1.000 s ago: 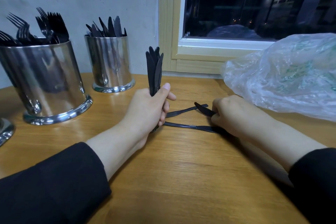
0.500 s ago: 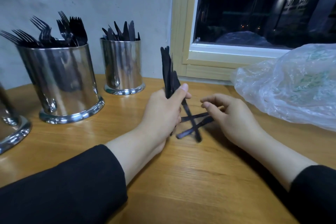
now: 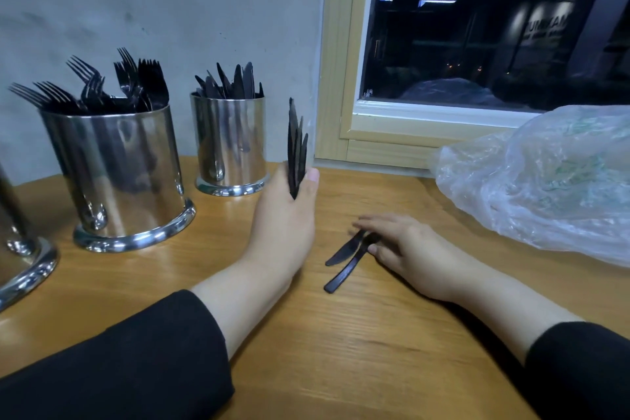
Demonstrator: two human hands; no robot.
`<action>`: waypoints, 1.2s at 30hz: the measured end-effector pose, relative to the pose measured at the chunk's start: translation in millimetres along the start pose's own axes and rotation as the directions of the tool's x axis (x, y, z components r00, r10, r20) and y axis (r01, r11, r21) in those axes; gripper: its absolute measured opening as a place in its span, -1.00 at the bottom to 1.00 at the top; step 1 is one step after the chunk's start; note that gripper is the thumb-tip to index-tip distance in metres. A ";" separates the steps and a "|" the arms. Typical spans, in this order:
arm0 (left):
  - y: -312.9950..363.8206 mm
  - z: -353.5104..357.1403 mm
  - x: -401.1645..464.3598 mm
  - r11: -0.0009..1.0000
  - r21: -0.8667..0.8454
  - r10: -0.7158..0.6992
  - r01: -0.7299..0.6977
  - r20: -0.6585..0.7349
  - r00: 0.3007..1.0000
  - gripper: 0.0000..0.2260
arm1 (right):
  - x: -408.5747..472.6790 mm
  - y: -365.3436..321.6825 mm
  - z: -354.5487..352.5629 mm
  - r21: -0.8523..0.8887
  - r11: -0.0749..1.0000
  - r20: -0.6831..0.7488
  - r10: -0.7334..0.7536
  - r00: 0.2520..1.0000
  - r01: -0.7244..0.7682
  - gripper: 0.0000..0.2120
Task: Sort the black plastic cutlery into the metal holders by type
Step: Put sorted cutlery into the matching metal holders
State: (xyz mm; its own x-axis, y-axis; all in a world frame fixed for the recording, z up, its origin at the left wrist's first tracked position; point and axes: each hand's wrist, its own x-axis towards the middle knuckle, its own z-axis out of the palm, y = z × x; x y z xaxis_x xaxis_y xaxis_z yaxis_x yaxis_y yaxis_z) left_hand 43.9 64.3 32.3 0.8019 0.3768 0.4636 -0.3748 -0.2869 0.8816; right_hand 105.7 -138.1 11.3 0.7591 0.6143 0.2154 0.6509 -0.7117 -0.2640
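From my seat the sorting looks well advanced: the wide shiny metal holder (image 3: 116, 177) on the left is full of black plastic forks (image 3: 112, 85), and the narrower metal holder (image 3: 231, 147) behind it already bristles with black plastic knives (image 3: 231, 82). I judge that what remains is the bundle of upright black knives (image 3: 296, 147), pinched between thumb and fingers of my left hand (image 3: 284, 225), and the two loose black knives (image 3: 347, 257) lying crossed on the wooden table (image 3: 341, 351). My right hand (image 3: 409, 245) rests on one end of them with fingers laid nearly flat, holding them down rather than gripping them. Whether the crinkled clear plastic bag (image 3: 545, 181) on the right still hides more cutlery I cannot tell. A third metal holder (image 3: 20, 249) shows only partly at the left edge. For room, the bundle stands just beside the knife holder, with a short open stretch of table between them. The yellow window frame (image 3: 335, 78) rises close behind, and the bag crowds the right side.
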 end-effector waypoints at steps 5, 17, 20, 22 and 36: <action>-10.3 1.4 -0.3 0.995 0.078 -0.065 0.059 0.068 0.996 -0.83 | -3.2 -4.3 -3.5 -0.034 0.999 0.031 -0.031 0.999 0.032 -0.70; -16.8 1.3 4.4 0.988 -0.033 -0.150 0.150 0.016 0.989 -0.82 | -9.3 -5.8 -12.4 0.084 0.995 0.030 0.058 0.998 -0.060 -0.83; -17.2 2.0 4.7 0.988 -0.032 -0.147 0.148 0.018 0.989 -0.82 | -8.5 -6.1 -13.7 0.121 0.983 0.032 0.135 0.990 -0.138 -0.96; -16.9 2.0 4.5 0.988 -0.047 -0.149 0.150 0.013 0.989 -0.83 | -7.8 -7.3 -15.1 0.124 0.975 0.060 0.181 0.982 -0.187 -0.96; -7.6 0.3 0.9 0.986 -0.065 -0.152 0.152 0.009 0.988 -0.77 | -14.8 -13.4 -15.6 0.183 0.972 0.020 0.149 0.989 -0.150 -0.90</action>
State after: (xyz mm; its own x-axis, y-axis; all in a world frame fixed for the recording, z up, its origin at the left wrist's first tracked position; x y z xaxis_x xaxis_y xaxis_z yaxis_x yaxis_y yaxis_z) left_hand 47.6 66.6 26.0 0.8535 0.4083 0.3239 -0.2781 -0.1688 0.9456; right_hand 85.9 -143.0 26.3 0.8470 0.5085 0.1548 0.5172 -0.7212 -0.4609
